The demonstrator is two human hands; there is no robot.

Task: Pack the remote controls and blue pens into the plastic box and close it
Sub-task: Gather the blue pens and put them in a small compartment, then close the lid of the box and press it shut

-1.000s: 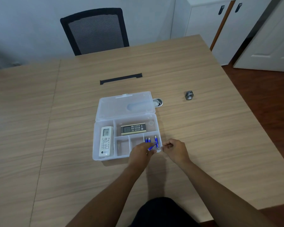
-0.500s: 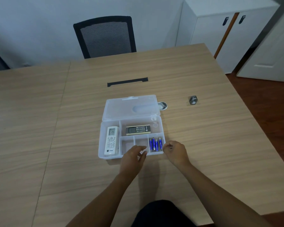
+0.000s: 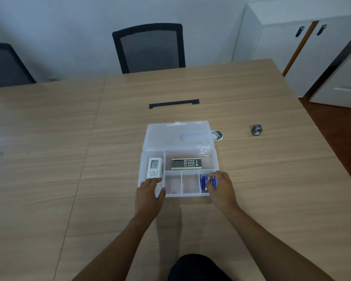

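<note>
Packing done: white remote [image 3: 154, 167], dark remote [image 3: 186, 164], blue pens [image 3: 206, 182] lying in plastic box [image 3: 190, 194]; left hand [image 3: 150, 192], right hand [image 3: 221, 187] resting open, empty, on near rim; awaiting lid [image 3: 177, 135] closing.

Wood-grain tabletop [image 3: 190, 224], made of adjoining panels with visible seams. Resting on it: an open clear plastic box [image 3: 178, 159] near the centre, lid laid back; a black cable slot cover [image 3: 174, 103] beyond the box; a round grommet [image 3: 217, 135] just beside the lid's right edge; a small grey metal fitting [image 3: 256, 130] well apart, farther right.
</note>
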